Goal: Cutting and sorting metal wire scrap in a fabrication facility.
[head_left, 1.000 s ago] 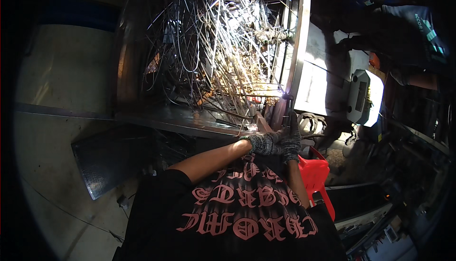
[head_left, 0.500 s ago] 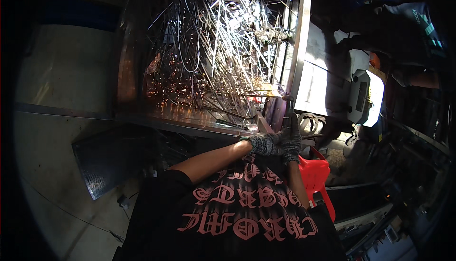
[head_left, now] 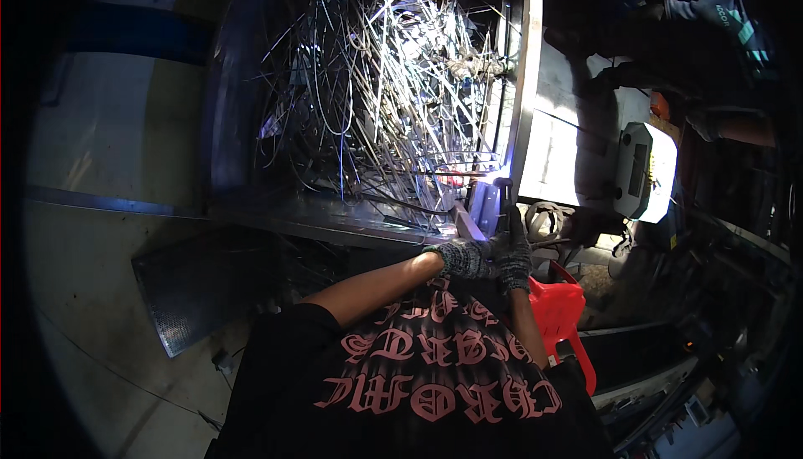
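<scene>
Glare [head_left: 496,176], bluish white, burned at the tip of a dark rod-shaped tool [head_left: 511,210], beside the near end of a long metal rail [head_left: 528,74]; the tool rose from the gloved right hand [head_left: 513,263], whose fingers were clamped around its lower part. The gloved left hand [head_left: 467,259] lay against the right, just below a short metal bar [head_left: 467,223], and shadow hid its fingers, so I could not tell whether they gripped anything. Beyond both lay a heap of thin metal strips [head_left: 401,99], while a red chair [head_left: 556,308] stood to the right
</scene>
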